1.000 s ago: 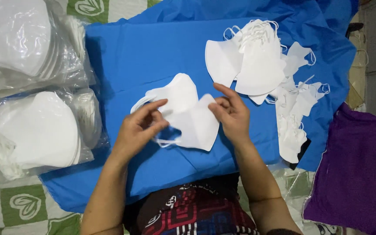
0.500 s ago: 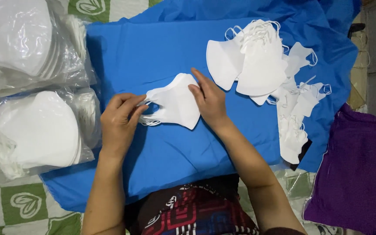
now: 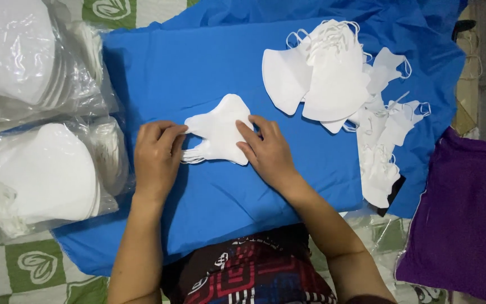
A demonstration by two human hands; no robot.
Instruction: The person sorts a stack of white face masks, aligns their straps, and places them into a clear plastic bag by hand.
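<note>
A folded white face mask [image 3: 220, 128] lies flat on the blue cloth [image 3: 198, 67] in front of me. My left hand [image 3: 156, 160] pinches its left edge and ear loops with the fingertips. My right hand [image 3: 265, 152] presses its fingers flat on the mask's right side. A pile of finished white masks [image 3: 327, 73] with ear loops lies at the upper right of the cloth. More loose masks [image 3: 383, 146] trail down the right side.
Two clear plastic bags of stacked white masks sit at the left, one at the top [image 3: 23, 56] and one below it [image 3: 40, 174]. A purple cloth [image 3: 468, 214] lies at the right edge. A green and white patterned floor [image 3: 35, 264] shows at the bottom left.
The mask was spread open under both hands; it is now folded in half and pressed flat. Both hands slid slightly left with it.
</note>
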